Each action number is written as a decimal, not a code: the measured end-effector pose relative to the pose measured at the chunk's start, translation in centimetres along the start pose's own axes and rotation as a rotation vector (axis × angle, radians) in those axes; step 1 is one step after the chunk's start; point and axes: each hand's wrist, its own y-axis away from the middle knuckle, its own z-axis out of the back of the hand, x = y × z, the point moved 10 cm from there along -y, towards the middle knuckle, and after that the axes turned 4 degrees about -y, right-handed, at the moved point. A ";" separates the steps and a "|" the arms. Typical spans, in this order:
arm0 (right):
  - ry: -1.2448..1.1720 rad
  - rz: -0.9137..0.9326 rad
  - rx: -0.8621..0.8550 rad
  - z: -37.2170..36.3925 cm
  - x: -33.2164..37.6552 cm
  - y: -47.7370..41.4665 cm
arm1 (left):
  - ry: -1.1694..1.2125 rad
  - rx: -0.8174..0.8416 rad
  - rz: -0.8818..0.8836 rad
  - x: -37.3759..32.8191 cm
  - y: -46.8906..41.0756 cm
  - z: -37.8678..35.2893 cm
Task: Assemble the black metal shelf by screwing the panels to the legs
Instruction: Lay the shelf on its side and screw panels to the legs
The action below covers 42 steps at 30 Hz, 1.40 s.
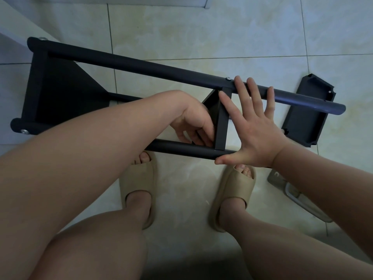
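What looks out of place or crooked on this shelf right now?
One black panel lies loose on the floor by the free ends of the legs, not yet fitted. The left hand grips the middle panel, the right hand rests flat beside it. Nothing looks bent or damaged.

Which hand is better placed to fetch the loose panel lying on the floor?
Probably right. The right hand is open and nearest the loose panel, while the left hand is busy, fingers curled at the middle panel.
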 end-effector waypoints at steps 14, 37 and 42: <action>-0.006 0.004 -0.001 0.0 0.0 0.0 | 0.040 -0.018 0.052 0.0 -0.7 0.1; -0.014 0.004 -0.004 0.0 0.0 0.0 | 0.084 -0.007 0.041 0.2 -0.9 0.0; -0.011 0.002 -0.005 0.1 0.0 0.0 | 0.101 0.001 0.046 0.1 -0.9 -0.1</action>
